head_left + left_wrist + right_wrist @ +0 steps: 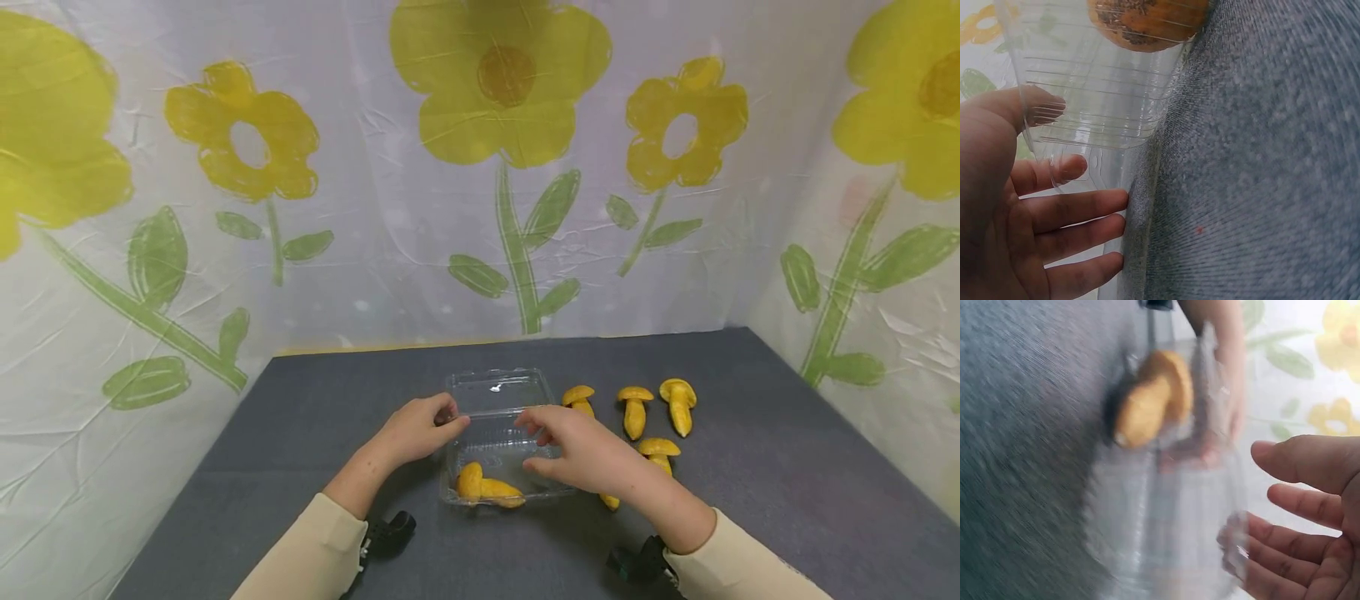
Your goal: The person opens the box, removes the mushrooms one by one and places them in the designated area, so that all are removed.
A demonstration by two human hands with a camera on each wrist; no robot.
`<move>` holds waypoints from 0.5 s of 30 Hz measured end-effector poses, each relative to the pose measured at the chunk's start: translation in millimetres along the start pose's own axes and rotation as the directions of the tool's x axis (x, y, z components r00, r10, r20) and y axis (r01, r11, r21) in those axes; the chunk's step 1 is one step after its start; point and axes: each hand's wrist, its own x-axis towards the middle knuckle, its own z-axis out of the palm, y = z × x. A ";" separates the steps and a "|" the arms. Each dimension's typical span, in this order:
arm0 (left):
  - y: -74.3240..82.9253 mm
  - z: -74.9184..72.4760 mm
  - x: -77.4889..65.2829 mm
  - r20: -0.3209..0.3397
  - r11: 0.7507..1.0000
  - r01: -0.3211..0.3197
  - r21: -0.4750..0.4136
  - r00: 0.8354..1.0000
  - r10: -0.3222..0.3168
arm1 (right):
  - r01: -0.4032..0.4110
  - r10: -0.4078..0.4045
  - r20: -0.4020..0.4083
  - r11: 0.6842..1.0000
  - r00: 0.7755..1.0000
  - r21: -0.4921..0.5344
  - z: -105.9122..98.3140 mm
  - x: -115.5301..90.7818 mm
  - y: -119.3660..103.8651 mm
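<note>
A clear plastic clamshell box (495, 442) lies on the table with its lid (498, 390) folded back. One yellow mushroom (501, 492) lies on its side near the box's front wall; in the left wrist view its brown-flecked cap (1147, 22) shows through the plastic. My left hand (420, 429) holds the box's left rim near the hinge, with the thumb over the edge and the other fingers outside. Over the box's right side, my right hand (581, 446) hovers with fingers spread and loosely bent, holding nothing. The right wrist view is blurred.
Several more yellow mushrooms lie right of the box, among them one by the lid (578, 395), a middle one (634, 410) and a far right one (678, 404). Another mushroom (659, 451) is partly behind my right hand. A flower-printed curtain (360, 250) surrounds the dark table (315, 433).
</note>
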 end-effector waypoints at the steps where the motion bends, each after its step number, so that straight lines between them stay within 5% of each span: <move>1: 0.0 0.2 0.1 -0.001 1.000 0.003 -0.001 1.000 -0.003 | 0.009 -0.009 0.006 1.000 1.000 0.003 3.3 0.5 -0.4; 15: 2.4 -0.7 -0.3 0.003 1.000 -0.003 0.000 1.000 0.003 | 0.054 -0.057 0.047 0.997 0.997 0.048 33.5 8.7 7.6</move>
